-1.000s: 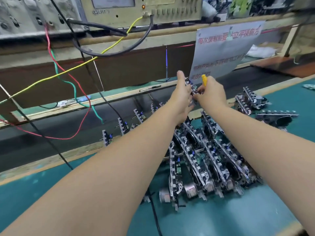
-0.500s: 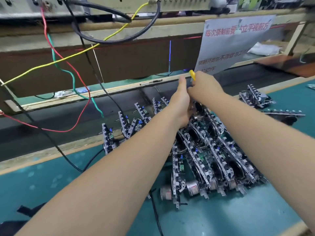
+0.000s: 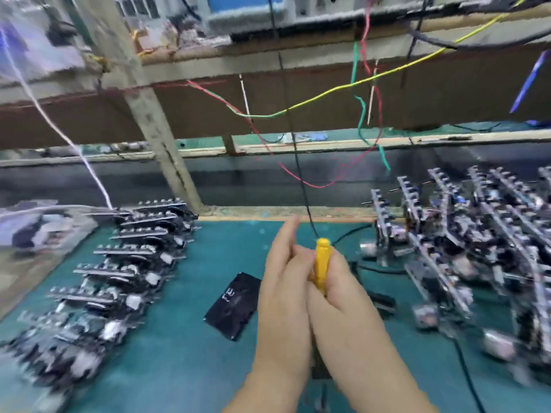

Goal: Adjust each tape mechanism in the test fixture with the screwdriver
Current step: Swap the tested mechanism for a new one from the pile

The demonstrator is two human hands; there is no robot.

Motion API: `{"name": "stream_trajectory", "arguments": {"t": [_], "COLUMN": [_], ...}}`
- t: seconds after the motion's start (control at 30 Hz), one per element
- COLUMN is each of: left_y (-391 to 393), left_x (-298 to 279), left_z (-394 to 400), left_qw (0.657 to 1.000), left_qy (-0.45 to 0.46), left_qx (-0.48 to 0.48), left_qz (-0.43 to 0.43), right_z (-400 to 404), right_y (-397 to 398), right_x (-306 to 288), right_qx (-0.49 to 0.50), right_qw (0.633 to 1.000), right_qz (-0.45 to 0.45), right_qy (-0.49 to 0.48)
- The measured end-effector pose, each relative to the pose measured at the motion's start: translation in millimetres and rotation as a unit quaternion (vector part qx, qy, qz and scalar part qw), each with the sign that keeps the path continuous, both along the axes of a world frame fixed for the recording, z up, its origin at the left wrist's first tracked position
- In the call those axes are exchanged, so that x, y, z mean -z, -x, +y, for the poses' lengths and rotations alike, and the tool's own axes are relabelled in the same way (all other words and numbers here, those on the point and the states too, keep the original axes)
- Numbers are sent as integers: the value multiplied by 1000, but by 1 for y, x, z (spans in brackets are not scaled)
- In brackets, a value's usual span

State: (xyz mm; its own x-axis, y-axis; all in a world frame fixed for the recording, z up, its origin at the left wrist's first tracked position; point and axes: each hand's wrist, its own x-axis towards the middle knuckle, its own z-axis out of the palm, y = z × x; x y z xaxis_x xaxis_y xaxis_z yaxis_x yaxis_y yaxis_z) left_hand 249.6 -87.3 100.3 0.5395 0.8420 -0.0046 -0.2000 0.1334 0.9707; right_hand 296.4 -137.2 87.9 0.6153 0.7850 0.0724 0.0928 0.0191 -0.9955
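Nearest, both forearms enter from 6 o'clock, hands pressed together mid-frame. Right hand [image 3: 343, 296] fingers curl around the yellow screwdriver [image 3: 322, 265], handle end up; left hand [image 3: 283, 281] lies against it, fingers straight — tip hidden. No mechanism under the tool now. Flat stack of tape mechanisms [image 3: 119, 272] at 9 o'clock on the green worktop [image 3: 179, 353]; upright tape mechanisms [image 3: 465, 234] at 3 o'clock. Progress: cannot tell which group is adjusted — probably between units.
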Motion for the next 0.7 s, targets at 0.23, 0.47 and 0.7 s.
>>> {"name": "stream_trajectory", "arguments": {"t": [0.23,0.47,0.7], "left_y": [132,261,305], "left_x": [25,42,70], "left_z": [73,133,158], "left_qw": [959,769,901], "left_qy": [-226,-405,-201], "left_qx": [-71,-288,-138], "left_qz": [157,403,358], "right_z": [57,113,129], "right_y": [78,144,199], "right_x": [4,25,60], "right_qx": [-131,-200,-220], "right_qw": [991,974,950], "right_qz": [-25,-107,-222], "right_qy": [8,18,26]}}
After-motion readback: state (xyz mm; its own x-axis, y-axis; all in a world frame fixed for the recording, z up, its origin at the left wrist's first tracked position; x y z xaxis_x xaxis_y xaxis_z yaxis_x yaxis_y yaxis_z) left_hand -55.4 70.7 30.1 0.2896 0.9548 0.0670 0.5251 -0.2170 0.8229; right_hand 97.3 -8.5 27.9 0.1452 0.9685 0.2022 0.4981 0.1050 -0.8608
